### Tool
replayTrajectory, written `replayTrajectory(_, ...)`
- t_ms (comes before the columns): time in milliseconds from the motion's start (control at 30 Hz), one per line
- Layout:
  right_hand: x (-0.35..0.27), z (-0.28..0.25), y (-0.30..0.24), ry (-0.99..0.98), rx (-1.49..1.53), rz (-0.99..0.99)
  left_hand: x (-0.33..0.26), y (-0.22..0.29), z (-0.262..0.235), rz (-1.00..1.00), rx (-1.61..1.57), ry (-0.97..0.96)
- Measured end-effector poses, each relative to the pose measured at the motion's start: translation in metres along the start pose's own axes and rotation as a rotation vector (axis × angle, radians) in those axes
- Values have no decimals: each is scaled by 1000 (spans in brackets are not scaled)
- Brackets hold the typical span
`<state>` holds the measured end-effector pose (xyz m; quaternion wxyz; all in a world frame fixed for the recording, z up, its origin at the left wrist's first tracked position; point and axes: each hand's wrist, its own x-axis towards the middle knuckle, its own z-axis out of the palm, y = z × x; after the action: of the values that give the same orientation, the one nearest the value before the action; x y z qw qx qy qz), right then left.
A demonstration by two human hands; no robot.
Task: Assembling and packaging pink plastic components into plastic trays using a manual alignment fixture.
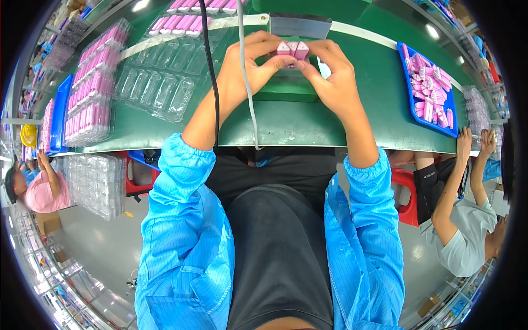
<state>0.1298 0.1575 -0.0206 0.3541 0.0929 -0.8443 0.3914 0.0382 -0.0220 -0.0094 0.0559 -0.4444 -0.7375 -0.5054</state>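
Over the green table, both my hands hold a small row of pink triangular sticks, with three pale triangular ends facing me. My left hand closes on the row from its left side, its thumb along the near lower edge. From the other side my right hand grips it, and the two thumb tips almost meet below the sticks. Beneath my hands is a green box-like fixture. A grey panel stands just beyond them. The far ends of the sticks are hidden.
A blue tray of loose pink sticks lies right. Clear blister trays lie left, beside stacked filled ones. A black cable and a white cable hang across my left arm. Co-workers sit at both sides.
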Motion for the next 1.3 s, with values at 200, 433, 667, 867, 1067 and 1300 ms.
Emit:
replayTrajectory(200,4,4,7,-20,49,42,4,-8,5,27,79,62)
replayTrajectory(433,2,6,7,23,6,-26,2,-10,8,93,128,125)
replayTrajectory(667,1,7,9,13,86,48,-1,-8,9,39,200,89)
replayTrajectory(867,1,9,9,20,52,45,-3,-7,4,-27,66,56)
replayTrajectory(1067,-1,9,10,21,47,32,-1,-8,4,15,101,36)
replayTrajectory(1300,-4,11,11,-2,43,63,-3,-14,4,52,101,51)
